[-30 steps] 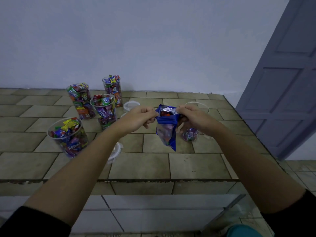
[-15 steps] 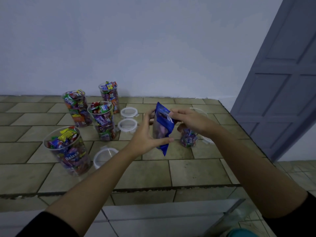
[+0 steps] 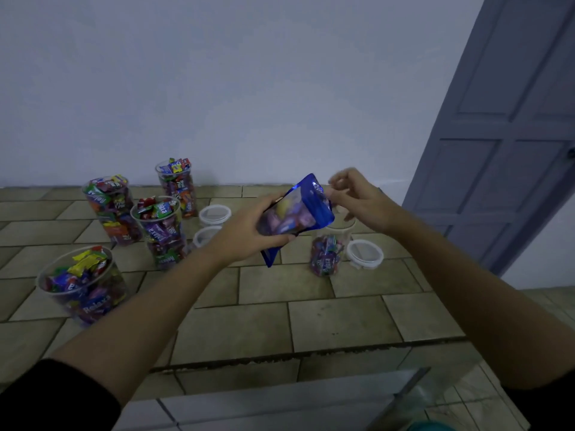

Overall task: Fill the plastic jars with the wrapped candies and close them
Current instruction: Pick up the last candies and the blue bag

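"Relaxa" is the brand name readable on candy wrappers (image 3: 96, 303) in the nearest jar (image 3: 84, 287), at the left of the worktop (image 3: 342, 318). It shows again, sideways or upside down, in the middle jar (image 3: 160, 234), the back-left jar (image 3: 110, 209) and the part-filled jar (image 3: 328, 256) at right. Print in the rear jar (image 3: 179, 188) and on the blue bag (image 3: 298, 209) is too blurred to read.

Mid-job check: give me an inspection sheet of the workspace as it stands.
Surface: tiled counter, front edge worn.
Job's things: four full jars, lidless; part-filled jar, open; three lids lying loose; bag of candies, tilted, off the counter.
Clutter: nothing seen on the counter.
Grippers: left hand grips the bag; right hand at its top edge, grip unclear.
Cables: nothing seen.
Surroundings: wall behind; door at right.
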